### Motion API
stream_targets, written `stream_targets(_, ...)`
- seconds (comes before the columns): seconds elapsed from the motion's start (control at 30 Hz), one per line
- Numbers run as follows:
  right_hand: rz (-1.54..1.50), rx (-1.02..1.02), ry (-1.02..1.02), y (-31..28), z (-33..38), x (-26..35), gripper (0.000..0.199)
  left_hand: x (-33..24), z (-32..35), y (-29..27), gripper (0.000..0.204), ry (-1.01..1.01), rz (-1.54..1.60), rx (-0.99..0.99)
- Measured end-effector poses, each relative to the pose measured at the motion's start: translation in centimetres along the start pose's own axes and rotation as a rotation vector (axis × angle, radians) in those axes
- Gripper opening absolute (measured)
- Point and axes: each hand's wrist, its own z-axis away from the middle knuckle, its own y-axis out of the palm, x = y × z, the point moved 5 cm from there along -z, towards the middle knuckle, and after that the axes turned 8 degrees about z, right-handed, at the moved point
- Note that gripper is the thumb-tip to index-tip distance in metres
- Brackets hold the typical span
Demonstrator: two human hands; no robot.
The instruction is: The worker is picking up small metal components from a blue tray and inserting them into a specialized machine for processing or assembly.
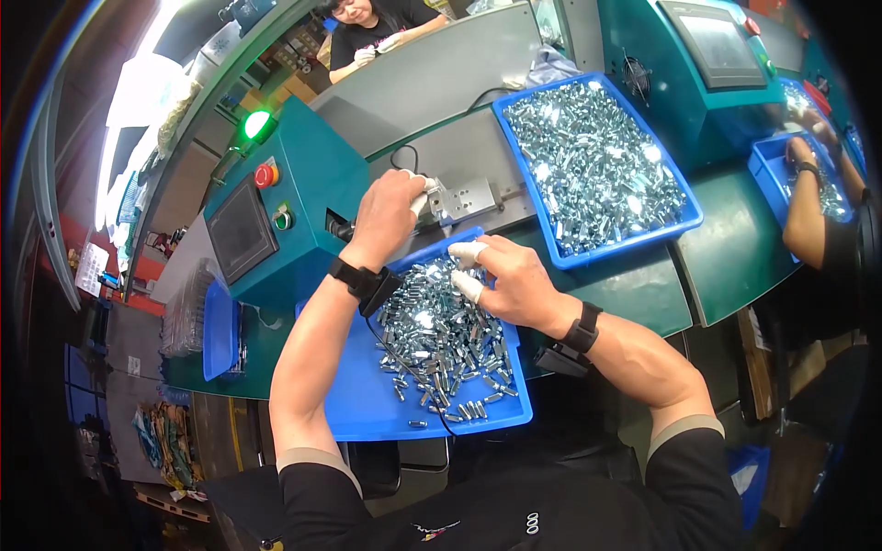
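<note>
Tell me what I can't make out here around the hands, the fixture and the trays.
Head view only:
- Left hand: fingertips at the metal fixture are hidden behind the hand; any part held is unseen.
- Right hand: palm side hidden above the near blue tray.
- Small metal parts: too small to identify.
- Far blue tray: parts blurred by glare.

The green surface [643, 303] carries two blue trays of small metal parts: a near tray [367, 404] and a fuller far tray [684, 216]. A teal machine [322, 184] and a metal fixture [464, 197] also stand on it.
</note>
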Motion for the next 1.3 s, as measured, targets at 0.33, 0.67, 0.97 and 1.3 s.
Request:
stream_targets(0.33,-0.017,0.039,0.085,0.0,0.0,-0.3,0.033,-0.9,-0.2,0.6,0.024,0.097,-0.139,-0.014)
stream_targets(0.67,-0.025,0.046,0.097,-0.1,0.2,-0.4,0.032,-1.6,0.3,0.9,0.025,0.151,-0.176,-0.040)
stream_targets(0.97,-0.024,0.103,0.161,-0.2,0.0,-0.6,0.048,-3.4,2.5,-2.0,0.028,0.182,-0.185,-0.070)
stream_targets(1.3,-0.379,0.197,0.432,2.7,-2.0,-4.3,0.091,-0.6,19.0,-6.4,0.029,-0.371,0.120,-0.026)
